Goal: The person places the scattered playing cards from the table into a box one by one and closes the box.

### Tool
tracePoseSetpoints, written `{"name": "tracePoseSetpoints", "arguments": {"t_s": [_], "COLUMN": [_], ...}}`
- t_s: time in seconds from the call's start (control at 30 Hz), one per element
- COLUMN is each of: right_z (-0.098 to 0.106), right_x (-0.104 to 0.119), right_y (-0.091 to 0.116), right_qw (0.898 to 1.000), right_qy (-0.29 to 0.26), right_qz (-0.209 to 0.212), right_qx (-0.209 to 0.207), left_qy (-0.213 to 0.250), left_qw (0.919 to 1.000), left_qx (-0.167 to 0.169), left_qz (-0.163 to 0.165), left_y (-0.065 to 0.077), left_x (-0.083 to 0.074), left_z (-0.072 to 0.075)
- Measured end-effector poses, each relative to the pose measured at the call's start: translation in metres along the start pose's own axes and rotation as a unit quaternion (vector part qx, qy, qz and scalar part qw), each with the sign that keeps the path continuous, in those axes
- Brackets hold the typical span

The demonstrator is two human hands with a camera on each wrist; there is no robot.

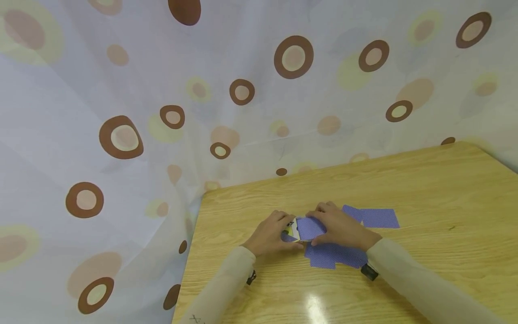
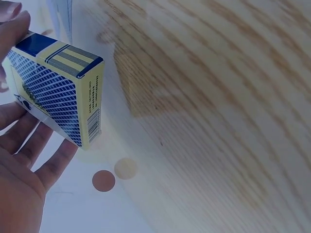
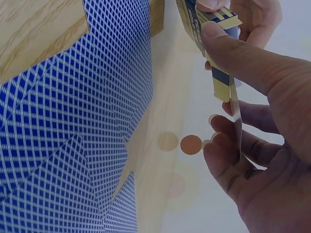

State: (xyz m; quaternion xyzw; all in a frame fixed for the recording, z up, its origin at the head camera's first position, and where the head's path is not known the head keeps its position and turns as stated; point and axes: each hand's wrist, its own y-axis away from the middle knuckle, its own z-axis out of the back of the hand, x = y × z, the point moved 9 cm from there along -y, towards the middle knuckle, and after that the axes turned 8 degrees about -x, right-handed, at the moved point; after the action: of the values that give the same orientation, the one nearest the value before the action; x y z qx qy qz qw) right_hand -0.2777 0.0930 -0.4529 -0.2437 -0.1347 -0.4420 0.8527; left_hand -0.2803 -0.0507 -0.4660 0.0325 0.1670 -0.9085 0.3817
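Observation:
A small playing-card box (image 2: 58,92), blue-patterned with cream edges and a barcode, is held in my left hand (image 1: 269,234), thumb on one side and fingers on the other. From the right, my right hand (image 1: 340,227) grips a blue-backed playing card (image 1: 310,228) against the end of the box. In the right wrist view the card shows edge-on as a thin line, beside an unfolded box flap (image 3: 222,87). Whether more than one card is in that grip, I cannot tell. Under my right hand, several blue-backed cards (image 1: 340,255) lie spread and overlapping.
More blue-backed cards (image 1: 379,218) lie beyond my right hand on the wood-grain table (image 1: 445,193). A white curtain (image 1: 259,121) with brown and yellow circles hangs along the table's back and left edges.

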Motion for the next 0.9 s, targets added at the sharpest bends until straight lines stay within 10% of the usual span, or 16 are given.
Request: {"name": "tracePoseSetpoints", "arguments": {"t_s": [0.9], "right_z": [0.002], "right_x": [0.004], "right_y": [0.008], "right_qw": [0.996], "right_qy": [-0.068], "right_qz": [0.037], "right_qx": [0.035], "left_qy": [0.007], "left_qw": [0.9999], "left_qx": [-0.006], "left_qz": [-0.005], "left_y": [0.001], "left_x": [0.000], "left_z": [0.000]}}
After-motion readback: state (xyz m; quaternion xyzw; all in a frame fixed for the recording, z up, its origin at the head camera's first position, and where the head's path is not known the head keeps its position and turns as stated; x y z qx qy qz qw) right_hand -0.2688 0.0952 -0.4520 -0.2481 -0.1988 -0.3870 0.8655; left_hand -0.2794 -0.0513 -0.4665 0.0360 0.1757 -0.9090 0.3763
